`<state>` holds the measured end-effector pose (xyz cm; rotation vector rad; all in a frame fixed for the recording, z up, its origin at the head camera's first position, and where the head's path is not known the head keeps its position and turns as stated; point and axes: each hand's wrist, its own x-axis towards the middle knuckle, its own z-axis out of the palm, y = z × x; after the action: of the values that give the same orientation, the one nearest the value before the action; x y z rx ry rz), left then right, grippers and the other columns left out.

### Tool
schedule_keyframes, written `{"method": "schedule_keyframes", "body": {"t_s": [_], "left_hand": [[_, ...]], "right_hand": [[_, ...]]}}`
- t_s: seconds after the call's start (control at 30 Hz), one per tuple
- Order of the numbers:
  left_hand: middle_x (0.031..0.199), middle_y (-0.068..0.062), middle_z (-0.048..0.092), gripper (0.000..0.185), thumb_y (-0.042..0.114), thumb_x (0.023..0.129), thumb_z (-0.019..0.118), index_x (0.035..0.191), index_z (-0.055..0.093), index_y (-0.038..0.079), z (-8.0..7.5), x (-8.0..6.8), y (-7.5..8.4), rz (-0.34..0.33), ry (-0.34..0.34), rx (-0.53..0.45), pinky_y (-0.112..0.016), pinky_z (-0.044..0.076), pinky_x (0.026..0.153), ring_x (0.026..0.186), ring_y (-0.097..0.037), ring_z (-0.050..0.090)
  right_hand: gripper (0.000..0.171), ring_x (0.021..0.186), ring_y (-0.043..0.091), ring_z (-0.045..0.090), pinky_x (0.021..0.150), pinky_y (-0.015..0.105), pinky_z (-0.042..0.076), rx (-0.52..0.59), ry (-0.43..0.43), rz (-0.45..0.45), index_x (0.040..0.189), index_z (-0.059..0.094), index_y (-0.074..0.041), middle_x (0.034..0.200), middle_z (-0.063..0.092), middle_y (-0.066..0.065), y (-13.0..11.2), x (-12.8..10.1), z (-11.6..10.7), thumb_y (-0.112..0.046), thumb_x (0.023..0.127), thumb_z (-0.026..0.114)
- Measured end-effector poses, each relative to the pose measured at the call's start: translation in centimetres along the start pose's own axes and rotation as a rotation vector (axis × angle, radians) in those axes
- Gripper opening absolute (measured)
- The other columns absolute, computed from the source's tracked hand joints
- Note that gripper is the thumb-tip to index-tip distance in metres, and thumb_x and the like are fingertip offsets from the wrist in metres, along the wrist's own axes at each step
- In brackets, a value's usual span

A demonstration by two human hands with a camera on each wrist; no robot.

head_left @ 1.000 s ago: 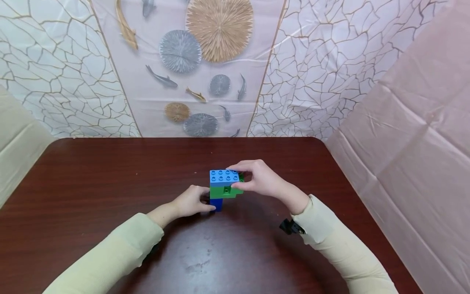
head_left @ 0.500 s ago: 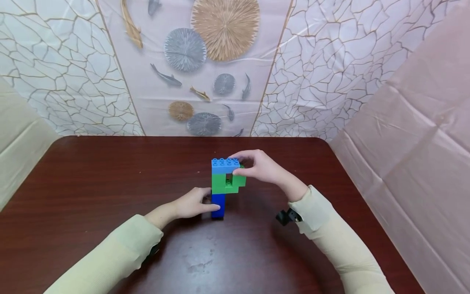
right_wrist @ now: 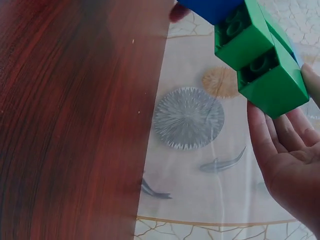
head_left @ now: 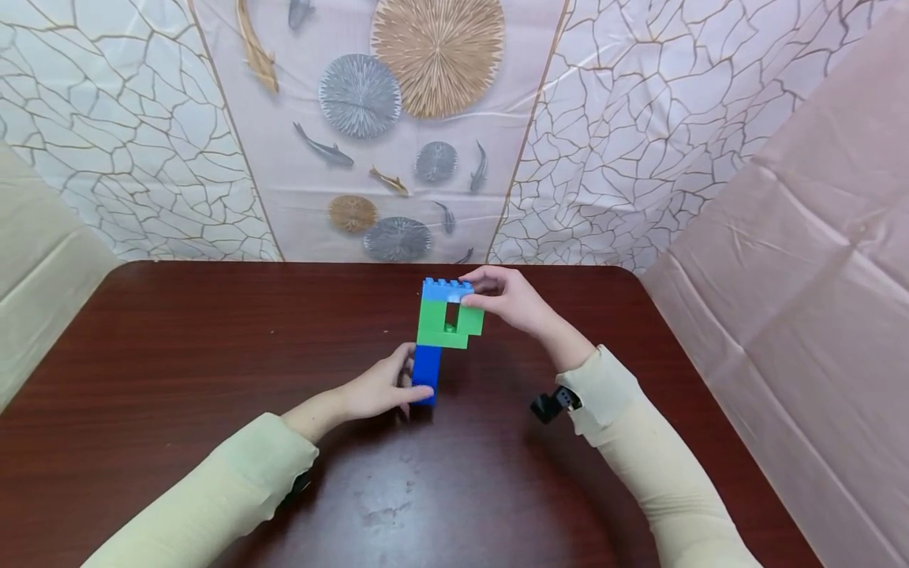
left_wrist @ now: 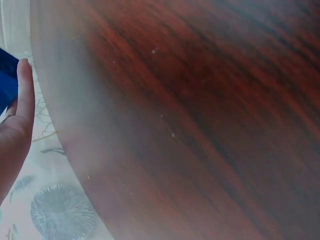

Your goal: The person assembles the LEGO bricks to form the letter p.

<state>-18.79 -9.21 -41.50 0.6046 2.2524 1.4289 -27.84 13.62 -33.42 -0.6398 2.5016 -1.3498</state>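
Both hands hold one structure of joined toy building blocks. Its foot is a dark blue block column (head_left: 427,367); green blocks (head_left: 430,323) sit above it round a small gap, and a light blue block (head_left: 435,290) with studs caps the top. My left hand (head_left: 376,386) grips the dark blue column between thumb and fingers. Up at the top right, my right hand (head_left: 514,300) pinches the light blue and green blocks. The right wrist view shows the hollow undersides of the green blocks (right_wrist: 272,85), with that hand's fingers beneath them. The structure leans slightly right at its top.
The dark brown table (head_left: 213,331) spreads beneath both arms. A patterned cloth (head_left: 604,142) hangs behind its back edge, and plain cloth walls (head_left: 802,260) rise at the sides. A black wrist camera (head_left: 554,404) juts from the right sleeve.
The block structure has been raised and tipped upright, so more of the dark blue column shows. Both hands moved with it, the right one upward. The head view shifted slightly.
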Motion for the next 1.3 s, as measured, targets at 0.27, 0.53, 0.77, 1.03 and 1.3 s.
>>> {"method": "schedule_keyframes", "body": {"t_s": [0.27,0.53,0.77,1.03,1.3], "left_hand": [[0.114,-0.020,0.049,0.109,-0.005,0.077,0.069,0.148,-0.012,0.010,0.7,0.1,0.0,0.083,0.049,0.032,-0.026,0.055,0.063,0.080,-0.019,0.061],[0.119,-0.023,0.051,0.101,-0.002,0.083,0.063,0.148,-0.012,0.009,1.1,0.2,0.3,0.056,0.064,0.024,-0.032,0.056,0.057,0.075,-0.026,0.065],[0.121,-0.020,0.053,0.095,0.009,0.081,0.070,0.148,0.004,0.002,1.3,0.6,0.6,0.022,0.158,0.125,-0.027,0.055,0.074,0.089,-0.018,0.063],[0.141,-0.022,0.037,0.088,0.015,0.079,0.073,0.144,0.019,-0.007,1.4,0.7,0.7,-0.021,0.247,0.225,-0.038,0.051,0.091,0.117,-0.029,0.049],[0.138,-0.021,0.039,0.087,0.019,0.078,0.074,0.144,0.023,-0.006,1.5,1.2,0.0,-0.077,0.241,0.278,-0.042,0.045,0.099,0.121,-0.030,0.047]], "right_hand": [[0.036,0.092,0.017,0.059,0.075,0.030,0.054,0.038,0.072,0.071,0.119,0.062,-0.009,0.108,0.064,0.014,0.7,0.8,0.1,-0.023,0.086,0.066],[0.028,0.072,0.010,0.055,0.067,0.024,0.049,0.075,0.183,0.169,0.104,0.061,-0.003,0.094,0.064,0.007,1.5,2.0,1.4,-0.024,0.086,0.065],[0.033,0.088,0.022,0.061,0.090,0.039,0.050,0.144,0.198,0.256,0.114,0.063,-0.006,0.118,0.062,0.011,2.6,2.3,2.1,-0.028,0.089,0.061],[0.034,0.105,0.028,0.061,0.101,0.044,0.045,0.240,0.183,0.334,0.123,0.060,-0.007,0.127,0.057,0.013,3.8,2.5,3.1,-0.022,0.093,0.056],[0.031,0.100,0.021,0.063,0.091,0.035,0.051,0.193,0.205,0.300,0.118,0.064,-0.010,0.126,0.059,0.011,5.2,2.4,4.2,-0.025,0.092,0.057]]}}
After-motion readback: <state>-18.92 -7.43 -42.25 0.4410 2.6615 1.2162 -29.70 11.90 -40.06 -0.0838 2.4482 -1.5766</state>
